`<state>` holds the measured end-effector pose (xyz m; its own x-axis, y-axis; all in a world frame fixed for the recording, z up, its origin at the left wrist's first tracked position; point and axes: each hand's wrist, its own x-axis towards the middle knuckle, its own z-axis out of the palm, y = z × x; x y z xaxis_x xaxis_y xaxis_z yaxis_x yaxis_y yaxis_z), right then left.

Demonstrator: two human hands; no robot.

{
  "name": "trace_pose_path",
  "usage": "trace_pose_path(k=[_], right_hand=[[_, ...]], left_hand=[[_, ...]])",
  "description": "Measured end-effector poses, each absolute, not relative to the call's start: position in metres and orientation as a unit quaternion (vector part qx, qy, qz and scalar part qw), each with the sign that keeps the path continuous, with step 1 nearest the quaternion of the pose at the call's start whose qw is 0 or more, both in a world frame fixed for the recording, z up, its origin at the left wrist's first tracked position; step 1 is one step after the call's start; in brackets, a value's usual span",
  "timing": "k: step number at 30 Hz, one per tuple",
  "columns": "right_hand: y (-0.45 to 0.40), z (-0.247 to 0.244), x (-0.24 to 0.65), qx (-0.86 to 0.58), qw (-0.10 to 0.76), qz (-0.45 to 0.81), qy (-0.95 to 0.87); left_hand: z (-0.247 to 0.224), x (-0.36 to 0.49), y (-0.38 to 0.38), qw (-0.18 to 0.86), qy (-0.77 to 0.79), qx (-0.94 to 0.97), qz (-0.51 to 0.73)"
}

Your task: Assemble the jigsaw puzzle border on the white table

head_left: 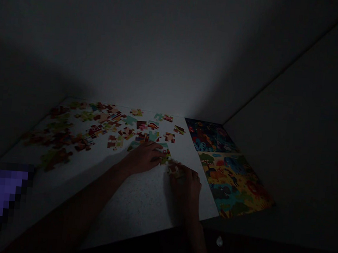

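While the left hand point(146, 156) touches puzzle pieces point(165, 146), the right point(188, 180) holds more.

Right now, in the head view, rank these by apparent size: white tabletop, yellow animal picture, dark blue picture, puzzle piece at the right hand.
1. White tabletop
2. Yellow animal picture
3. Dark blue picture, lying farther off
4. Puzzle piece at the right hand, partly covered

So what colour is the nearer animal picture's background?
Mostly yellow, with green and teal patches; the nearer picture shows in the head view.
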<state>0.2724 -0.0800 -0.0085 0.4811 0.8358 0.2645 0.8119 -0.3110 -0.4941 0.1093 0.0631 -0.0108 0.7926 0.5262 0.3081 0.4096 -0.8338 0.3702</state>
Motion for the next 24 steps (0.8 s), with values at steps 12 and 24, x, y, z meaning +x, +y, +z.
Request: trace_pose_path(k=[12, 24], right_hand=[[-0.031, -0.012, 0.325, -0.796, 0.231, 0.002, -0.56], [0.043, -0.008, 0.332, -0.777, 0.175, 0.015, -0.604]], left_hand=[[-0.007, 0.106, 0.058, 0.164, 0.246, 0.929, 0.222], [-0.006, 0.106, 0.055, 0.177, 0.252, 0.917, 0.252]])
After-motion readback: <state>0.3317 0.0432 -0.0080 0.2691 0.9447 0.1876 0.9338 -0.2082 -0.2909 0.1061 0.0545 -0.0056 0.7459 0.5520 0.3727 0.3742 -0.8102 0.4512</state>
